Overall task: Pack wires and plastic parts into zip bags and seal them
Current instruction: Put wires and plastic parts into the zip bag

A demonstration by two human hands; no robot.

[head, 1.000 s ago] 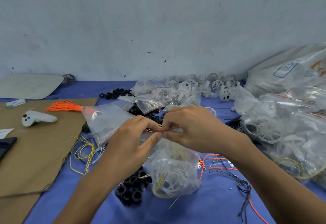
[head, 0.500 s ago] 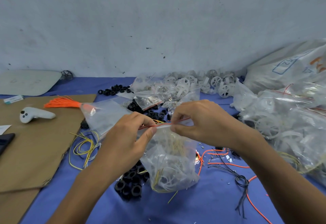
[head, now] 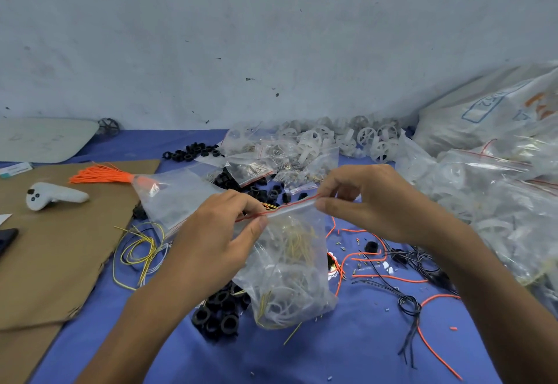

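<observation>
A clear zip bag [head: 290, 266] full of white plastic parts and yellow wires hangs above the blue table [head: 347, 353]. My left hand [head: 220, 232] pinches the left end of its red zip strip. At the strip's right end my right hand [head: 371, 202] pinches it between thumb and fingers. The strip is stretched between both hands. The bag's bottom rests near a pile of black rings [head: 220, 314].
A second zip bag [head: 172, 196] with an orange wire bundle [head: 102, 176] lies behind my left hand. Loose yellow wires [head: 139, 250], orange and black wires [head: 392, 266], white wheels [head: 362, 139], filled bags [head: 498, 190], cardboard [head: 60, 247] and a white controller [head: 51, 195] surround them.
My hands have moved apart along the zip strip, the right hand sliding to the right end. The bag hangs a little more stretched between them.
</observation>
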